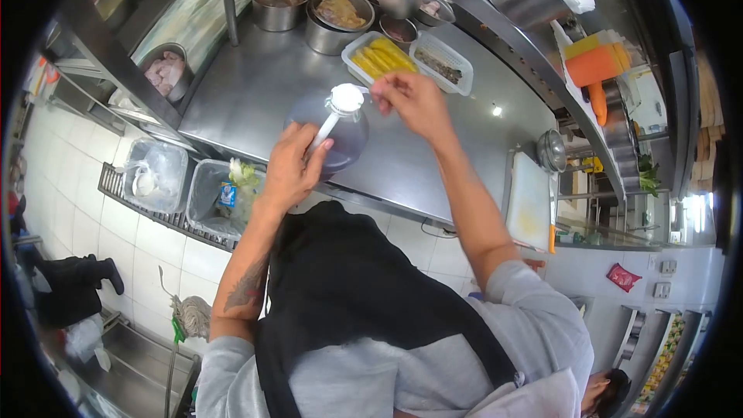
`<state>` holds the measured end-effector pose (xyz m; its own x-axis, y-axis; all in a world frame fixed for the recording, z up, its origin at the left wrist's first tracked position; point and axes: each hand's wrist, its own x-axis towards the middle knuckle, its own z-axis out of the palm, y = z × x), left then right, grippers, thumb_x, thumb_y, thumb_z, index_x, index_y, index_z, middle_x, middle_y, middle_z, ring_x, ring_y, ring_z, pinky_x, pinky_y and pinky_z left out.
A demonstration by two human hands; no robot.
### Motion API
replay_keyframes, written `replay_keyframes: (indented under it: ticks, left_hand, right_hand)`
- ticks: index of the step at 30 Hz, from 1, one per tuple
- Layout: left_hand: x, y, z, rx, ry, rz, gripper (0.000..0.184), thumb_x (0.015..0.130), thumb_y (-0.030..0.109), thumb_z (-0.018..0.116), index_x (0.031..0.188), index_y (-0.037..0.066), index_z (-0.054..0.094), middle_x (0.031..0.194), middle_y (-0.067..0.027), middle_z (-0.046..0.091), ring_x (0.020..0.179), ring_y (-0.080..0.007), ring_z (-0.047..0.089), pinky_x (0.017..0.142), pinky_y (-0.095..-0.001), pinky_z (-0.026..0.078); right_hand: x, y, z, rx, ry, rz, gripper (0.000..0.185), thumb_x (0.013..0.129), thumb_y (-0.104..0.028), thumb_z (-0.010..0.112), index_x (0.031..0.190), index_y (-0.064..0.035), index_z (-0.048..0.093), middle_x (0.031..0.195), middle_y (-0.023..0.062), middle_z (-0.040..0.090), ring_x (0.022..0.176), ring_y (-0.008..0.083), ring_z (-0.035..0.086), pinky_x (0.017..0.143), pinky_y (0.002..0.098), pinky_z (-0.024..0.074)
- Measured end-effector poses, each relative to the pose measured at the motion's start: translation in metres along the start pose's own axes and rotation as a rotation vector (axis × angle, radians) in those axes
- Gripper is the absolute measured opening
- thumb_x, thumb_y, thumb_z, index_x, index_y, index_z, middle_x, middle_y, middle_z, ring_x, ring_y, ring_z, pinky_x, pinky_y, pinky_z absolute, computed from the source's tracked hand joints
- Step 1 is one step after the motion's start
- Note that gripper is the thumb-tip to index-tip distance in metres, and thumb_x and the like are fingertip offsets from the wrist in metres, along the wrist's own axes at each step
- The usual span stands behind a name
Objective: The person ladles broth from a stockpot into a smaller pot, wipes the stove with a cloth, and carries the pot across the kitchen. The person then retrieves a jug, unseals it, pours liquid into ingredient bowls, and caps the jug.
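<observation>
My left hand (296, 161) is closed around a white handle (325, 130) over the near edge of the steel counter. At its upper end is a round white head (346, 98), which looks like a scoop heaped with something white, though I cannot be sure. Beneath it is a round, see-through greyish-purple vessel (352, 143), partly covered by that hand. Just right of the white head, my right hand (410, 102) has its fingertips pinched together. Whatever may be between them is too small to name. Beyond it stands a white tray of yellow pieces (379, 58).
Steel pots of meat (338, 15) crowd the counter's back, beside a white basket (453, 66). A cutting board (529, 205) and an orange-handled knife (552, 236) lie at right. Two lined bins (159, 174) stand at left. A shelf rail (511, 35) crosses above.
</observation>
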<state>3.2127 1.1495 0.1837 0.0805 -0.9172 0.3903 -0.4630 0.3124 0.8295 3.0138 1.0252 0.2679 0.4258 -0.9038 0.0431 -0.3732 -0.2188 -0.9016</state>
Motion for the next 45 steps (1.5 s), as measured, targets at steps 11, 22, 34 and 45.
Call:
replay_keyframes:
  ticks: [11, 22, 34, 45]
  left_hand:
    - [0.011, -0.033, -0.027, -0.035, 0.076, -0.027, 0.027, 0.088, 0.022, 0.073, 0.107, 0.004, 0.068, 0.103, -0.0140, 0.064, 0.096, -0.0321, 0.058, 0.087, -0.0403, 0.046]
    - [0.034, 0.083, -0.039, -0.193, 0.410, 0.218, 0.046, 0.077, 0.013, 0.081, 0.118, 0.004, 0.064, 0.111, -0.0141, 0.062, 0.091, -0.0334, 0.062, 0.075, -0.0393, 0.050]
    - [0.063, 0.043, -0.057, -1.016, 0.091, 0.141, 0.050, 0.112, 0.037, 0.032, 0.077, 0.005, 0.049, 0.068, 0.0005, 0.042, 0.063, -0.0101, 0.036, 0.059, -0.0253, 0.029]
    - [0.063, 0.001, -0.013, -0.800, 0.472, 0.084, 0.047, 0.111, 0.030, 0.036, 0.073, 0.004, 0.045, 0.061, -0.0005, 0.040, 0.059, -0.0103, 0.034, 0.053, -0.0299, 0.028]
  right_hand:
    - [-0.051, -0.041, 0.053, -0.973, -0.934, -0.477, 0.006, 0.079, -0.005, 0.067, 0.084, -0.0012, 0.066, 0.089, 0.0169, 0.068, 0.086, 0.0363, 0.068, 0.076, 0.0445, 0.0549]
    - [-0.040, -0.141, 0.015, -0.166, -0.046, -0.597, 0.016, 0.084, -0.003, 0.072, 0.099, -0.0060, 0.074, 0.086, 0.0084, 0.071, 0.079, 0.0229, 0.070, 0.068, 0.0330, 0.0546]
    - [-0.022, -0.018, 0.048, -0.332, 0.027, -0.569, 0.033, 0.080, -0.003, 0.078, 0.113, -0.0076, 0.074, 0.127, 0.0086, 0.063, 0.092, 0.0208, 0.071, 0.076, 0.0320, 0.0584]
    - [-0.035, -0.029, 0.079, -0.044, 0.365, -0.483, 0.015, 0.081, 0.003, 0.074, 0.094, -0.0044, 0.075, 0.095, 0.0066, 0.068, 0.083, 0.0206, 0.071, 0.071, 0.0308, 0.0572]
